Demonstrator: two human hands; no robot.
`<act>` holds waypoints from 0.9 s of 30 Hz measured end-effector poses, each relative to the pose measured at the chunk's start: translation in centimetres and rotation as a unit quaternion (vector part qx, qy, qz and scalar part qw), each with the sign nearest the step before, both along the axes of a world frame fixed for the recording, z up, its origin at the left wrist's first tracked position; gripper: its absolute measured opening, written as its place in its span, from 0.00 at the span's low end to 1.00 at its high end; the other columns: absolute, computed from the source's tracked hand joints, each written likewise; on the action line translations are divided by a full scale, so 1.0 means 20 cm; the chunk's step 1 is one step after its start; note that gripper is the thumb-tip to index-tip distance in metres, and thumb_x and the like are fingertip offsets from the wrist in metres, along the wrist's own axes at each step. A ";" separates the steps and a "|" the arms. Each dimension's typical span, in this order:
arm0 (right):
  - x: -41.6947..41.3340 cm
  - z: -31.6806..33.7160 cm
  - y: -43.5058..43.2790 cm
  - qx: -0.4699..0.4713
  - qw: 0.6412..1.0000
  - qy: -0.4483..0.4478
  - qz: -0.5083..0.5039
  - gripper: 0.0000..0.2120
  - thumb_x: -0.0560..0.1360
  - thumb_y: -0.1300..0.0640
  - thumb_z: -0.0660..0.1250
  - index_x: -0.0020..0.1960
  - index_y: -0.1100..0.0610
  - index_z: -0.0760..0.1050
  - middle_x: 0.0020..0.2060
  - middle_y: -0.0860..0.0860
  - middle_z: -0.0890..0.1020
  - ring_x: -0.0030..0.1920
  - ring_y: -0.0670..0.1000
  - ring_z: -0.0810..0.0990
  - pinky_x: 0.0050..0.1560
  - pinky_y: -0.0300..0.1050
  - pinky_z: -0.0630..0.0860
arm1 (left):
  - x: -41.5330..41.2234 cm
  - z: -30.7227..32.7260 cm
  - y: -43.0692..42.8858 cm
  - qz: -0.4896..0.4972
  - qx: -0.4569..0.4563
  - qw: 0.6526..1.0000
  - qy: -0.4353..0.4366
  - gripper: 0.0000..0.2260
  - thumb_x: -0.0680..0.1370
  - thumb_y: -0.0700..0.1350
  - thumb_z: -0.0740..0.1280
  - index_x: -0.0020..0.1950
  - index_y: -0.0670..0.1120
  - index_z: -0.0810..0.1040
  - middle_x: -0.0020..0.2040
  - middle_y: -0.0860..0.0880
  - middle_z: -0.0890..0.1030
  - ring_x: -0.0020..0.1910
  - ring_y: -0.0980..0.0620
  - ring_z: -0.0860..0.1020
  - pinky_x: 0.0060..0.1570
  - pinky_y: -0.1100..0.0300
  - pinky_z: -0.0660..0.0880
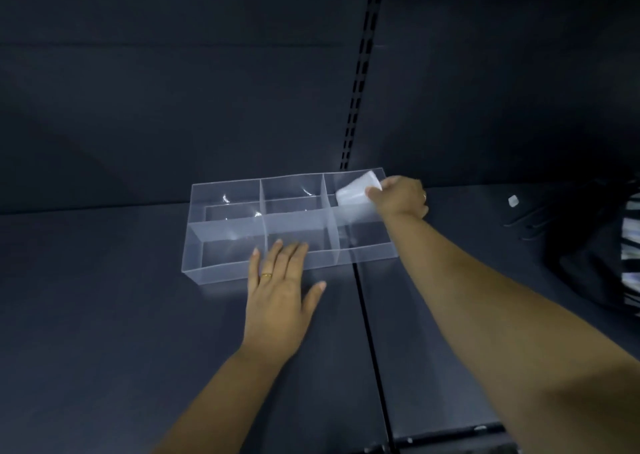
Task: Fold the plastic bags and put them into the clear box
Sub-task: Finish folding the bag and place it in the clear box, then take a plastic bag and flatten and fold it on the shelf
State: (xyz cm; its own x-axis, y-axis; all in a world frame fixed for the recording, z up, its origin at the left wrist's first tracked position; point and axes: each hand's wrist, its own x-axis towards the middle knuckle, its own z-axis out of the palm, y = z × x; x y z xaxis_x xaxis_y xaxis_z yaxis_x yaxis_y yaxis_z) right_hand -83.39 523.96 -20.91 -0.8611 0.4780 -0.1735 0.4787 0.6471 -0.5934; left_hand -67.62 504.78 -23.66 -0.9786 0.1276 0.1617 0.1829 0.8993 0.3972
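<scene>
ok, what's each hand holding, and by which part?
The right hand pinches the folded bag at its right edge, over the box's far-right compartment. The left hand holds nothing: flat, fingertips at the box's near wall.

clear box (221,263): six compartments | folded white bag (356,192): above far-right compartment

We list a clear box (221,266), colourless with faint white glare, and a folded plastic bag (356,190), milky white. We note shelf (104,315) and back panel (173,90), both plain dark slate-blue, with a black slotted upright (356,83). We record one gold ring (266,275) and black-and-white stripes on an item (632,232) at the right edge
</scene>
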 end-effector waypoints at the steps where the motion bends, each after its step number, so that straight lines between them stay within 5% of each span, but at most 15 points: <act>1: -0.01 -0.02 -0.02 0.035 0.999 0.003 0.001 0.12 0.73 0.50 0.70 0.55 0.51 0.79 0.61 0.55 0.73 0.61 0.58 0.73 0.64 0.52 0.69 | 0.00 -0.01 0.00 -0.005 -0.004 1.000 0.007 0.26 0.79 0.56 0.60 0.74 0.45 0.65 0.72 0.48 0.69 0.75 0.48 0.59 0.74 0.52 0.39; 5: -0.05 -0.04 -0.05 0.073 0.996 0.025 -0.036 0.22 0.72 0.58 0.72 0.62 0.59 0.69 0.63 0.58 0.68 0.59 0.59 0.75 0.60 0.54 0.73 | -0.01 -0.03 0.00 -0.010 0.008 1.000 0.024 0.26 0.78 0.53 0.65 0.72 0.44 0.68 0.70 0.47 0.72 0.74 0.47 0.63 0.74 0.50 0.43; 10: -0.13 0.00 0.00 0.004 0.985 -0.165 -0.045 0.40 0.71 0.46 0.73 0.73 0.63 0.59 0.70 0.59 0.64 0.69 0.59 0.67 0.67 0.52 0.68 | -0.01 -0.03 0.00 -0.016 -0.002 1.000 0.005 0.26 0.79 0.54 0.62 0.74 0.45 0.64 0.73 0.49 0.68 0.76 0.50 0.57 0.74 0.53 0.38; 13: -0.13 0.03 0.02 -0.044 0.987 -0.148 -0.047 0.43 0.70 0.45 0.73 0.73 0.66 0.57 0.70 0.59 0.65 0.69 0.59 0.66 0.64 0.48 0.70 | 0.00 -0.02 -0.01 -0.018 -0.006 1.000 -0.001 0.28 0.81 0.57 0.56 0.77 0.46 0.57 0.77 0.50 0.59 0.77 0.54 0.44 0.73 0.55 0.32; 16: -0.04 0.05 0.03 -0.114 0.985 -0.098 -0.085 0.45 0.68 0.47 0.76 0.73 0.65 0.55 0.70 0.60 0.64 0.68 0.59 0.68 0.61 0.50 0.71 | 0.06 0.00 -0.03 -0.009 0.002 1.000 0.018 0.27 0.81 0.57 0.52 0.77 0.45 0.58 0.77 0.49 0.57 0.77 0.52 0.46 0.75 0.53 0.37; 20: 0.26 0.11 0.04 -0.116 0.990 0.058 -0.063 0.33 0.69 0.48 0.76 0.64 0.60 0.64 0.63 0.57 0.68 0.59 0.56 0.73 0.59 0.53 0.74 | 0.28 -0.02 -0.13 0.019 0.005 1.000 0.009 0.26 0.80 0.56 0.52 0.74 0.43 0.66 0.75 0.46 0.65 0.76 0.49 0.55 0.74 0.51 0.45; 22: 0.50 0.12 0.00 -0.110 0.985 0.130 -0.028 0.23 0.70 0.51 0.74 0.58 0.58 0.67 0.57 0.54 0.68 0.50 0.49 0.73 0.53 0.43 0.74 | 0.43 -0.06 -0.20 0.040 -0.024 0.998 -0.042 0.28 0.79 0.57 0.51 0.74 0.43 0.65 0.75 0.46 0.64 0.76 0.47 0.56 0.75 0.50 0.45; 24: 0.78 0.11 -0.07 -0.109 0.977 0.181 0.011 0.17 0.72 0.54 0.73 0.53 0.56 0.67 0.52 0.53 0.69 0.43 0.39 0.71 0.43 0.25 0.67 | 0.60 -0.10 -0.27 0.062 -0.062 0.992 -0.096 0.32 0.78 0.61 0.43 0.76 0.44 0.62 0.77 0.46 0.60 0.77 0.47 0.53 0.76 0.49 0.44; 27: 1.22 0.04 -0.24 -0.099 0.967 0.228 0.049 0.09 0.74 0.59 0.70 0.48 0.55 0.69 0.46 0.51 0.71 0.38 0.42 0.72 0.43 0.31 0.68 | 0.81 -0.14 -0.36 0.079 -0.093 0.983 -0.134 0.42 0.74 0.67 0.28 0.78 0.46 0.56 0.78 0.47 0.54 0.78 0.47 0.50 0.75 0.50 0.42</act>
